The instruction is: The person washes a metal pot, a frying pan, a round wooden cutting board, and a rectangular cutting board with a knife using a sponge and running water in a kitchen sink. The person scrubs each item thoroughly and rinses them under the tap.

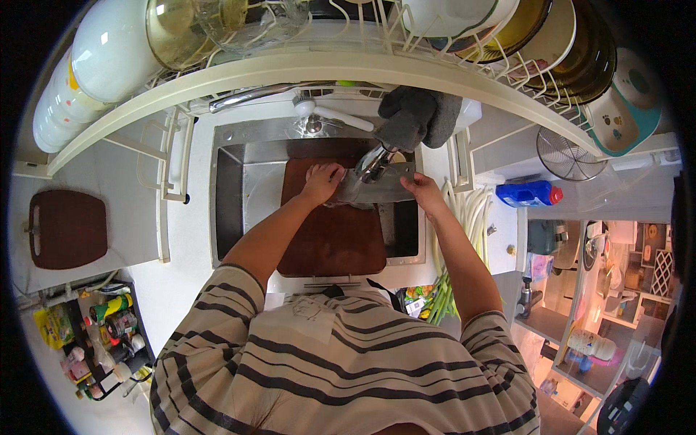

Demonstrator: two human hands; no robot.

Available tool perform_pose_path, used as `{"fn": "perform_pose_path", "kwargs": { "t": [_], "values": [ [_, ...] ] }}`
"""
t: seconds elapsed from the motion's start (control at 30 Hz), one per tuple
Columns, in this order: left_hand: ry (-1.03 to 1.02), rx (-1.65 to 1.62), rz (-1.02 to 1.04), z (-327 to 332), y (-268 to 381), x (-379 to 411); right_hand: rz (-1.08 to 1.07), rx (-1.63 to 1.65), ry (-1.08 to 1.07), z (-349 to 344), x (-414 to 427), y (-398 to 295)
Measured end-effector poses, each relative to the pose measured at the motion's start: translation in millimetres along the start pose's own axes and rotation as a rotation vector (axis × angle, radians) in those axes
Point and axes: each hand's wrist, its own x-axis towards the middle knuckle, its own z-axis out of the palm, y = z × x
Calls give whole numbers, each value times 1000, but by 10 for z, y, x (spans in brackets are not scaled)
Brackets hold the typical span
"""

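My left hand (323, 185) is closed on the left end of a broad blade, seemingly a cleaver (380, 187), under the chrome faucet (375, 163). At the blade's upper right corner, near a small hole, my right hand (423, 191) pinches it between thumb and fingers. Water seems to run over the blade. Below both hands a brown cutting board (333, 239) lies across the stainless steel sink (239, 142), reaching over its front edge. What my left fingers grip is partly hidden.
A white dish rack (348, 64) with bowls arches over the sink's back. Dark grey cloths (416, 117) hang by the faucet. Green onions (465, 217) lie on the right counter, near a blue bottle (524, 193). Another brown cutting board (68, 229) is at the far left.
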Motion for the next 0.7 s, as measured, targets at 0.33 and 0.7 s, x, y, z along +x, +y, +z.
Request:
{"fn": "perform_pose_path", "kwargs": {
  "t": [0.33,0.7],
  "values": [
    [86,25,-24,7,-260,212,24,99,117,-243,-461,-179],
    [-525,-29,103,-170,418,395,-81,68,30,-223,-494,-72]
  ]
}}
